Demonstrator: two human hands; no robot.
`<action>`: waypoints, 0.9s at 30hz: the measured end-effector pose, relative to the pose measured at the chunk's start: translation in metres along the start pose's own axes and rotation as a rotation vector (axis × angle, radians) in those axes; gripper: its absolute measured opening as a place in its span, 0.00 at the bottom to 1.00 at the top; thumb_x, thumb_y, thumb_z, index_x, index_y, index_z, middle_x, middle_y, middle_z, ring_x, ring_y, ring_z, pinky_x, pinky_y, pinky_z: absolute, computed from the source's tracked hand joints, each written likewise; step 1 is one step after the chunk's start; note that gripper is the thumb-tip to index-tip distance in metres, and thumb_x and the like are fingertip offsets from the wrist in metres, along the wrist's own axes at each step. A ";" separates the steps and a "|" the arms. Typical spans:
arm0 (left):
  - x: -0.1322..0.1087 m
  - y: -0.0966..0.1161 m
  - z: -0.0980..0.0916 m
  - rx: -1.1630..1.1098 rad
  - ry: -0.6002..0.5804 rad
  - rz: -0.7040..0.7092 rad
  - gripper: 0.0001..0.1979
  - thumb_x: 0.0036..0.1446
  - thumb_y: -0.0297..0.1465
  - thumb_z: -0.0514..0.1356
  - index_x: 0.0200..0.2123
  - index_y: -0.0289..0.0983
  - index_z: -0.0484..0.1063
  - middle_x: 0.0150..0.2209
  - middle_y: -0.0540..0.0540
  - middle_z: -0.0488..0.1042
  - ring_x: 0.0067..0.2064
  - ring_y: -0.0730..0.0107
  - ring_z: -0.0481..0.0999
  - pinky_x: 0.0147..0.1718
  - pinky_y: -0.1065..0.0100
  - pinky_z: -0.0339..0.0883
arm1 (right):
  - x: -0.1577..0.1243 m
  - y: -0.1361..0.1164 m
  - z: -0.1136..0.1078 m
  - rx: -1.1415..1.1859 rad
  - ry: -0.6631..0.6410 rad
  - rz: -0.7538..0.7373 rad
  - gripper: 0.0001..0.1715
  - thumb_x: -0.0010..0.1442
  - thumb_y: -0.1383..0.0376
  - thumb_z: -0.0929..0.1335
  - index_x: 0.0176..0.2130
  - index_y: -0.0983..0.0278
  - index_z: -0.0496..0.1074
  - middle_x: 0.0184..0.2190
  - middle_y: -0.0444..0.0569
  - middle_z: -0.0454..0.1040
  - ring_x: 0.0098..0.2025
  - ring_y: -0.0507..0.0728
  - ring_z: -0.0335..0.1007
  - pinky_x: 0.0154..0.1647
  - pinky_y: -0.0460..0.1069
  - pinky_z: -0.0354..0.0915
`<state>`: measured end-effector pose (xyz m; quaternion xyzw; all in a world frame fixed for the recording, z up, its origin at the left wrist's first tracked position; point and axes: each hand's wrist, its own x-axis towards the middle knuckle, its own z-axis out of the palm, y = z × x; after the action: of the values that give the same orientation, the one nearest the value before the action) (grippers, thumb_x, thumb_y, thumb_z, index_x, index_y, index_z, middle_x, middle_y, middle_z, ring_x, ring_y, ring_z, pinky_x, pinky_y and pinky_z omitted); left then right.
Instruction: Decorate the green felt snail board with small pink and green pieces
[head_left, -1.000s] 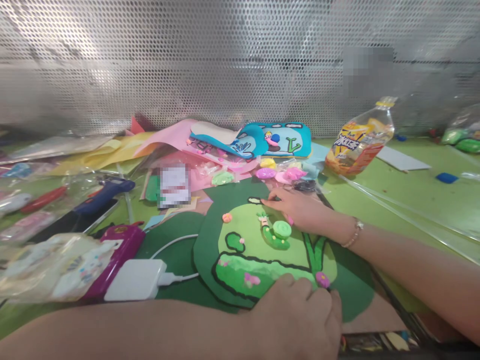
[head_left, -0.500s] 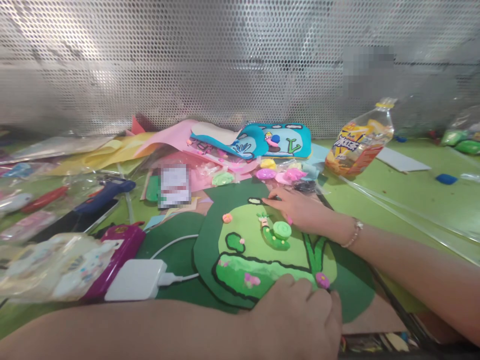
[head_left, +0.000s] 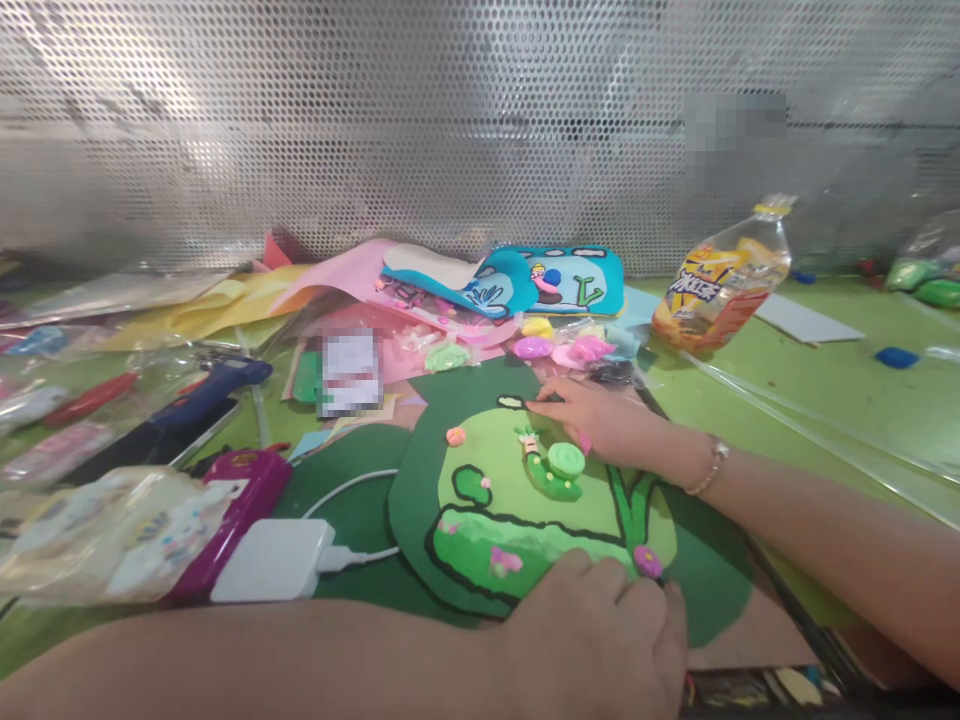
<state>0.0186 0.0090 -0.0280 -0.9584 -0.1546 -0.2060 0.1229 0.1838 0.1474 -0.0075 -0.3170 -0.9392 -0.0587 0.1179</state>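
Note:
A dark green felt board [head_left: 416,470] lies in front of me with a light green clay scene on it. The scene has a green clay snail [head_left: 559,470], a small orange blob [head_left: 454,436] and pink flowers. My right hand [head_left: 600,420] rests on the far side of the board, index finger stretched out and pressing the clay edge by a small pale oval [head_left: 511,402]. My left hand [head_left: 600,640] lies on the near edge of the board with fingers curled, next to a pink flower [head_left: 646,562]. What its fingers hold is hidden.
Clay lumps [head_left: 562,350], a blue felt picture [head_left: 555,280] and pink sheets lie behind the board. A yellow drink bottle [head_left: 720,285] lies to the right. At left are a white charger [head_left: 274,560], a magenta case [head_left: 240,490], plastic packets and a blue glue gun [head_left: 210,385]. A perforated metal wall [head_left: 450,120] stands behind.

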 end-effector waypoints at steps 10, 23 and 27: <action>0.000 0.002 0.002 0.013 0.075 -0.040 0.14 0.63 0.29 0.47 0.44 0.27 0.66 0.27 0.48 0.62 0.26 0.71 0.64 0.21 0.67 0.48 | 0.001 -0.003 -0.004 0.014 -0.014 0.006 0.25 0.57 0.75 0.60 0.52 0.67 0.70 0.48 0.59 0.68 0.43 0.59 0.67 0.40 0.53 0.66; -0.001 -0.001 0.000 -0.017 0.022 -0.017 0.16 0.63 0.29 0.46 0.49 0.26 0.64 0.29 0.46 0.64 0.28 0.70 0.65 0.22 0.67 0.50 | 0.002 -0.002 -0.004 -0.126 -0.008 -0.049 0.20 0.59 0.75 0.61 0.49 0.66 0.71 0.47 0.57 0.69 0.47 0.61 0.66 0.49 0.58 0.62; -0.001 0.000 0.001 -0.029 0.041 -0.014 0.17 0.63 0.29 0.46 0.49 0.25 0.65 0.28 0.46 0.64 0.28 0.69 0.64 0.21 0.66 0.50 | 0.001 -0.002 -0.005 -0.147 0.009 -0.071 0.19 0.59 0.74 0.61 0.48 0.66 0.71 0.46 0.57 0.70 0.46 0.61 0.67 0.49 0.58 0.62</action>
<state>0.0177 0.0091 -0.0294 -0.9546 -0.1556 -0.2286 0.1107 0.1827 0.1458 -0.0026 -0.2909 -0.9425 -0.1333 0.0964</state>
